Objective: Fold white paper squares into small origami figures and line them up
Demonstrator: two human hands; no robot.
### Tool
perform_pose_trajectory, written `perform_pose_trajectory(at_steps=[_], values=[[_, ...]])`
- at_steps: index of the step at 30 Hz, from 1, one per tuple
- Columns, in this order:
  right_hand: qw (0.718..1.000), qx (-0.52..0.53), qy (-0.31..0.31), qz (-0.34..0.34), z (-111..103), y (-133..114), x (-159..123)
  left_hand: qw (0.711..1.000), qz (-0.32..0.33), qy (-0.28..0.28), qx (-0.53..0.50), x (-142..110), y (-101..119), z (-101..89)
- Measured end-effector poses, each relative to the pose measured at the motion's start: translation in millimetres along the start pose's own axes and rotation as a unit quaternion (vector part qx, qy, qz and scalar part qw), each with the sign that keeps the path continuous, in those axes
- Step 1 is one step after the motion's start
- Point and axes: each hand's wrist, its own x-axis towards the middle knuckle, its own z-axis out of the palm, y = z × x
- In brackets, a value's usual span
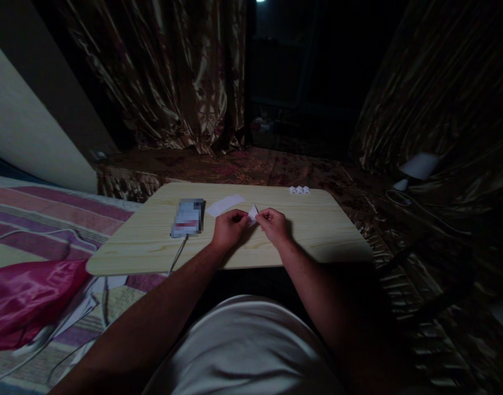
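Observation:
Between my two hands is a small piece of folded white paper (253, 212), its pointed tip sticking up above the fingers. My left hand (230, 226) pinches its left side with thumb and fingers. On the other side my right hand (273, 222) pinches it too, fingers curled. Flat white paper strips (225, 204) lie on the table just beyond my left hand. Toward the back right edge sit three small folded white paper shapes (299, 190) in a row. The fingers partly hide the held paper, so its full shape does not show.
The light wooden table (131, 247) has rounded corners. A phone (187, 218) with a blurred screen lies at left, its white cable (177, 255) running off the near edge. Left is a striped bedspread (66, 219) with a pink cloth (33, 302). A small lamp (418, 166) stands at right.

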Motion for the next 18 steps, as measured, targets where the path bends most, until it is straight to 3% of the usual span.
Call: perform_pose_trajectory(at_steps=[9, 18], values=[[1.000, 0.018, -0.021, 0.006, -0.3, 3.1, 0.7, 1.000, -0.006, 0.014, -0.007, -2.3, 8.1, 0.2], [1.000, 0.000, -0.030, 0.006, 0.3, 5.1, 1.2, 0.992, -0.071, -0.019, -0.102, -0.5, 3.6, 0.7]])
